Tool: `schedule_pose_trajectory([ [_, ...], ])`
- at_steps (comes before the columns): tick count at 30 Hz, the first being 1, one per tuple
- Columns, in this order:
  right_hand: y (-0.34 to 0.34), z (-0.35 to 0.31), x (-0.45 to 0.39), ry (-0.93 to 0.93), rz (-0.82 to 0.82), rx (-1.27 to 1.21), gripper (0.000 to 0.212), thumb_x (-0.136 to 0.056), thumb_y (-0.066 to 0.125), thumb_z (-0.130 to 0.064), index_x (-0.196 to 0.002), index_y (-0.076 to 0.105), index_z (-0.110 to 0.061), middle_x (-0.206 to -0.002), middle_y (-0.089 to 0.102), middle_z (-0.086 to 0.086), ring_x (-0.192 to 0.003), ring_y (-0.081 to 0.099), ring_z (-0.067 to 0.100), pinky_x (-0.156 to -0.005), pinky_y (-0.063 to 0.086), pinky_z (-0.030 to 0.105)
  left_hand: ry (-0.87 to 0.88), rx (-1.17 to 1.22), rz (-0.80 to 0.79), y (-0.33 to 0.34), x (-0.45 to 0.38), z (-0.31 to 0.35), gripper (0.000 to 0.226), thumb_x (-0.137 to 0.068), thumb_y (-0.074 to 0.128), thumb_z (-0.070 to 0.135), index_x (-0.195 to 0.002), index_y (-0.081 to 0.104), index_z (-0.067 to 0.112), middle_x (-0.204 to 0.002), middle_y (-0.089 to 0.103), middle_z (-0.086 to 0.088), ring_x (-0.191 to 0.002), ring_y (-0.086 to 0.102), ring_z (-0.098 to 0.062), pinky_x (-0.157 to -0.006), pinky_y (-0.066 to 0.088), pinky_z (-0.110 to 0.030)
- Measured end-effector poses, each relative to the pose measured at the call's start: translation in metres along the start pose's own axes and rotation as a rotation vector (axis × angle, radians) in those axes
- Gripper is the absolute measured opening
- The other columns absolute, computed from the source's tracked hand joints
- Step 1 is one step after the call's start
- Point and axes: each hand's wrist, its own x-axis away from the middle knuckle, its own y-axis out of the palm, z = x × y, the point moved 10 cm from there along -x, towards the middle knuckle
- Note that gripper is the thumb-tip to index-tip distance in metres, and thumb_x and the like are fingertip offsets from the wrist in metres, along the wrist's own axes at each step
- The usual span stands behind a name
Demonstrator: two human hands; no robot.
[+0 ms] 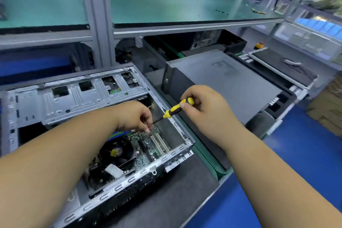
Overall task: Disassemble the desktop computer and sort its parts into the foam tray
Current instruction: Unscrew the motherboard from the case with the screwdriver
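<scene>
The open grey metal desktop computer case [103,135] lies on its side on a dark mat, directly under our fingers, its green motherboard [148,146] exposed. Just nearer than our left fingertips sit the round black cooling fan [116,151] and a pair of pale expansion slots [159,142]. Our left hand [133,114] reaches into the case, thumb and forefinger pressed together around the thin dark shaft of the yellow-and-black-handled screwdriver [178,107], close to the board. Our right hand [205,109] hovers above the case's right rim, fingers curled and pinching the handle's top end. Beyond the right fingers lies a closed dark grey computer tower [231,79], and further still a green-topped workbench shelf [175,7].
</scene>
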Motion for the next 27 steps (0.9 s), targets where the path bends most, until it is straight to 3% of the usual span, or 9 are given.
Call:
schedule_pose_trajectory([
  [3, -0.005, 0.021, 0.003, 0.074, 0.082, -0.246, 0.012, -0.092, 0.057, -0.035, -0.082, 0.056, -0.028, -0.07, 0.057, -0.005, -0.065, 0.053, 0.009, -0.058, 0.042, 0.029, -0.124, 0.076, 0.171, -0.021, 0.039, -0.006, 0.012, -0.078, 0.079, 0.025, -0.079, 0.07, 0.032, -0.075, 0.069, 0.016, -0.065, 0.057, 0.006, -0.062, 0.04, -0.007],
  [5, 0.005, 0.033, 0.002, 0.15, 0.038, -0.448, 0.016, -0.095, 0.051, -0.039, -0.083, 0.053, -0.029, -0.07, 0.065, -0.001, -0.061, 0.061, 0.012, -0.061, 0.048, 0.033, -0.212, 0.118, 0.292, -0.029, 0.067, -0.007, 0.009, -0.081, 0.076, 0.029, -0.077, 0.069, 0.032, -0.076, 0.068, 0.017, -0.07, 0.059, 0.004, -0.067, 0.044, -0.014],
  [8, 0.033, 0.046, -0.002, 0.283, -0.083, -0.736, 0.022, -0.097, 0.05, -0.038, -0.09, 0.053, -0.018, -0.069, 0.07, 0.003, -0.056, 0.063, 0.014, -0.059, 0.042, 0.027, -0.343, 0.228, 0.463, -0.03, 0.105, -0.003, 0.009, -0.087, 0.069, 0.031, -0.079, 0.069, 0.03, -0.079, 0.07, 0.009, -0.074, 0.064, -0.011, -0.072, 0.049, -0.024],
  [12, 0.073, 0.033, -0.007, 0.429, -0.333, -1.11, 0.017, -0.096, 0.046, -0.017, -0.099, 0.058, -0.004, -0.07, 0.069, 0.008, -0.055, 0.056, 0.014, -0.053, 0.034, 0.025, -0.425, 0.311, 0.739, -0.027, 0.155, 0.007, 0.01, -0.09, 0.066, 0.025, -0.081, 0.068, 0.028, -0.079, 0.068, 0.008, -0.075, 0.06, -0.008, -0.073, 0.046, -0.022],
  [15, 0.095, -0.005, 0.002, 0.396, -0.548, -1.299, 0.009, -0.09, 0.05, -0.008, -0.096, 0.056, -0.006, -0.075, 0.07, 0.007, -0.059, 0.058, 0.014, -0.054, 0.039, 0.023, -0.474, 0.412, 0.946, -0.02, 0.203, 0.008, 0.007, -0.089, 0.067, 0.015, -0.089, 0.069, 0.022, -0.082, 0.066, -0.001, -0.076, 0.058, -0.012, -0.074, 0.048, -0.023],
  [17, 0.103, -0.034, 0.011, 0.335, -0.657, -1.319, 0.011, -0.088, 0.054, -0.006, -0.099, 0.057, -0.006, -0.078, 0.072, 0.007, -0.061, 0.06, 0.014, -0.056, 0.042, 0.021, -0.502, 0.411, 1.063, -0.016, 0.239, 0.008, 0.014, -0.086, 0.069, 0.01, -0.09, 0.068, 0.023, -0.078, 0.063, 0.002, -0.07, 0.054, -0.007, -0.068, 0.045, -0.016],
  [20, 0.113, -0.074, 0.027, 0.223, -0.755, -1.238, 0.023, -0.073, 0.069, -0.01, -0.096, 0.065, -0.009, -0.085, 0.072, 0.009, -0.07, 0.057, 0.018, -0.06, 0.042, 0.023, -0.59, 0.442, 1.208, 0.0, 0.297, -0.004, 0.023, -0.085, 0.069, 0.005, -0.09, 0.067, 0.028, -0.079, 0.063, 0.001, -0.068, 0.054, -0.008, -0.065, 0.048, -0.02],
  [24, 0.129, -0.113, 0.046, 0.123, -0.812, -1.167, 0.021, -0.082, 0.06, -0.003, -0.1, 0.066, -0.011, -0.09, 0.075, 0.008, -0.074, 0.049, 0.022, -0.057, 0.032, 0.03, -0.797, 0.462, 1.326, 0.036, 0.369, -0.037, 0.023, -0.087, 0.065, 0.005, -0.091, 0.068, 0.028, -0.088, 0.065, -0.004, -0.077, 0.062, -0.023, -0.078, 0.053, -0.033],
  [27, 0.139, -0.139, 0.057, 0.055, -0.842, -1.141, 0.027, -0.076, 0.06, -0.01, -0.102, 0.064, -0.014, -0.095, 0.075, 0.009, -0.073, 0.056, 0.019, -0.06, 0.032, 0.03, -0.945, 0.483, 1.403, 0.071, 0.412, -0.062, 0.021, -0.089, 0.064, 0.012, -0.09, 0.067, 0.033, -0.088, 0.068, 0.004, -0.083, 0.065, -0.019, -0.077, 0.053, -0.027],
])
